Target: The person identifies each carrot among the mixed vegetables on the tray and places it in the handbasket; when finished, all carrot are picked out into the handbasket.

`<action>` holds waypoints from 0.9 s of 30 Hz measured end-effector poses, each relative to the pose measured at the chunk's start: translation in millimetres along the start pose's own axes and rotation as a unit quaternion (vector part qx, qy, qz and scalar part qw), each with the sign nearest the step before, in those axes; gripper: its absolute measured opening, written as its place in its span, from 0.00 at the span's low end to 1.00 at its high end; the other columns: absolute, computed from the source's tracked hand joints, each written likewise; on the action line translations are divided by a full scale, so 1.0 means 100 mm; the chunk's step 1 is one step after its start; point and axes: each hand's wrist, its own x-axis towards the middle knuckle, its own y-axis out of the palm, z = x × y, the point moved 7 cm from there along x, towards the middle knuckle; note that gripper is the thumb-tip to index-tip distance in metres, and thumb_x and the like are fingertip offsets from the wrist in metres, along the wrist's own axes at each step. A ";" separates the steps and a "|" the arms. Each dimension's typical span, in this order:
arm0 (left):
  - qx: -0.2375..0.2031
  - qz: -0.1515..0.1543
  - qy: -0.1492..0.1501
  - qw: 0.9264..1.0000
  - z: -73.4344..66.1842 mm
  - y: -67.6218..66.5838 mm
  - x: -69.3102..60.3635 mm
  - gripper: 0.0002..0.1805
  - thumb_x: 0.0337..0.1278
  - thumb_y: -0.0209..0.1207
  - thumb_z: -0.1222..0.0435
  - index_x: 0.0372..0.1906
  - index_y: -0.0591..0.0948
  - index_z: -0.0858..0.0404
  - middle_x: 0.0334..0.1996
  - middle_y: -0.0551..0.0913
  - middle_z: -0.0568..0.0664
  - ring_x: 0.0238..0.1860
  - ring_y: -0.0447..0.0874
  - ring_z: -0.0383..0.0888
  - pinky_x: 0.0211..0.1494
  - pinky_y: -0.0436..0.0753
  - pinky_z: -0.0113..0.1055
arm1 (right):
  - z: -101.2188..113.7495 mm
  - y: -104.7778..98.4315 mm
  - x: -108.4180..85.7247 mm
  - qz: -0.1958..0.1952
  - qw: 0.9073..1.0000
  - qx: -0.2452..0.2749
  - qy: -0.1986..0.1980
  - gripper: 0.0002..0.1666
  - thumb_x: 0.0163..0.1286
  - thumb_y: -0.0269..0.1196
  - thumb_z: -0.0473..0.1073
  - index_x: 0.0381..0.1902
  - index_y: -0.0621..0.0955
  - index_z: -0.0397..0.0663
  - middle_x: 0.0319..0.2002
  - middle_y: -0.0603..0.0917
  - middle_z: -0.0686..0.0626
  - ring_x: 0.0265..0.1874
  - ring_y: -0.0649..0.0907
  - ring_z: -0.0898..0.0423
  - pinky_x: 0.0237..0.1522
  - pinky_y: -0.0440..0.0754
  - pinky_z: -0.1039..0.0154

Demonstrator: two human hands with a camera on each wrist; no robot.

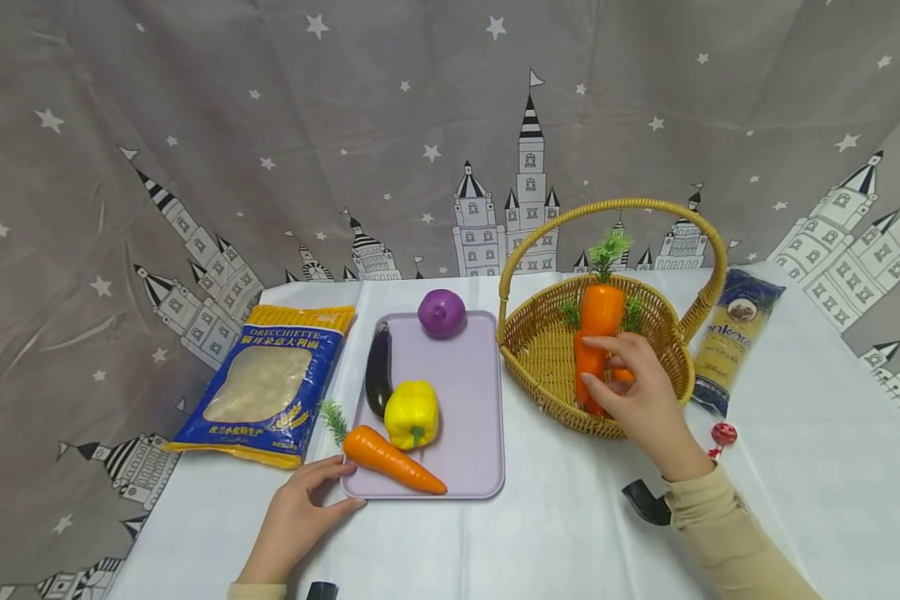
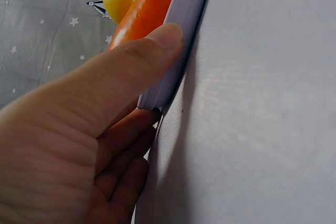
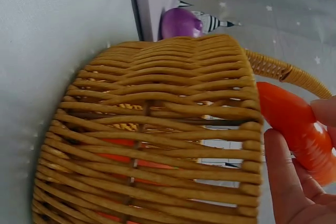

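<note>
Your right hand (image 1: 637, 383), right of centre in the frame, pinches a carrot (image 1: 602, 310) at the wicker basket (image 1: 542, 398), thumb and fingers parted by its thickness; where it overlaps other carrots is hard to judge. Your left hand (image 1: 300, 510), lower left, holds the lilac tray (image 1: 468, 417) by its lower-left corner, thumb against the rim, beside a second carrot (image 1: 390, 460).

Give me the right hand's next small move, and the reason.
Probably ease the upper carrot up a little: the right hand pinches it above the rim of the basket, other carrots lie close beneath, and the left hand holds a corner of the tray, whose right side is bare.
</note>
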 end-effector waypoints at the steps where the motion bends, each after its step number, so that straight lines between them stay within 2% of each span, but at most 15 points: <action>1: -0.001 0.001 -0.002 1.000 0.00 0.00 0.00 0.26 0.40 0.76 0.57 0.49 0.84 0.60 0.56 0.80 0.55 0.61 0.72 0.57 0.67 0.67 0.54 | -0.02 0.01 0.00 0.003 1.000 -0.001 0.001 0.27 0.59 0.66 0.26 0.57 0.77 0.43 0.51 0.71 0.42 0.40 0.77 0.49 0.36 0.82 0.76; 5: -0.004 0.005 -0.010 1.000 0.01 0.01 -0.01 0.26 0.40 0.76 0.56 0.49 0.84 0.60 0.57 0.79 0.55 0.61 0.72 0.57 0.67 0.66 0.54 | -0.06 0.04 0.02 0.015 1.000 -0.017 0.011 0.27 0.59 0.67 0.27 0.57 0.77 0.45 0.50 0.71 0.43 0.40 0.78 0.47 0.35 0.83 0.71; 10: -0.002 0.005 -0.009 1.000 0.01 0.01 -0.01 0.27 0.40 0.76 0.56 0.49 0.84 0.60 0.56 0.80 0.55 0.61 0.72 0.56 0.67 0.67 0.54 | -0.11 0.07 0.03 0.028 0.998 -0.047 0.019 0.27 0.59 0.67 0.28 0.57 0.77 0.45 0.50 0.72 0.40 0.41 0.80 0.42 0.40 0.85 0.52; 13: 0.000 0.003 -0.004 1.000 0.01 0.00 -0.01 0.26 0.39 0.76 0.56 0.49 0.84 0.60 0.56 0.80 0.55 0.61 0.72 0.57 0.67 0.67 0.55 | -0.15 0.09 0.05 0.041 0.997 -0.054 0.029 0.27 0.60 0.67 0.29 0.57 0.77 0.44 0.50 0.73 0.38 0.43 0.80 0.40 0.44 0.83 0.45; 18: 0.000 -0.008 0.012 1.000 0.00 -0.01 -0.01 0.26 0.38 0.76 0.57 0.48 0.85 0.60 0.55 0.81 0.55 0.60 0.74 0.57 0.66 0.68 0.55 | -0.23 0.14 0.08 0.076 0.993 -0.067 0.058 0.26 0.62 0.66 0.32 0.58 0.76 0.45 0.52 0.74 0.39 0.45 0.79 0.40 0.47 0.82 0.46; 25: -0.003 -0.009 0.012 1.000 -0.01 -0.01 -0.02 0.26 0.38 0.76 0.58 0.48 0.85 0.60 0.55 0.81 0.55 0.60 0.73 0.57 0.66 0.67 0.55 | -0.34 0.22 0.15 0.126 0.984 -0.094 0.081 0.25 0.62 0.65 0.35 0.58 0.76 0.44 0.54 0.75 0.37 0.47 0.78 0.40 0.48 0.80 0.45; 27: -0.005 -0.008 0.011 1.000 -0.01 -0.01 -0.01 0.26 0.38 0.76 0.58 0.48 0.85 0.60 0.55 0.81 0.55 0.60 0.73 0.57 0.66 0.67 0.55 | -0.36 0.24 0.16 0.140 0.980 -0.108 0.092 0.24 0.63 0.65 0.37 0.58 0.76 0.45 0.52 0.75 0.37 0.45 0.77 0.42 0.45 0.79 0.48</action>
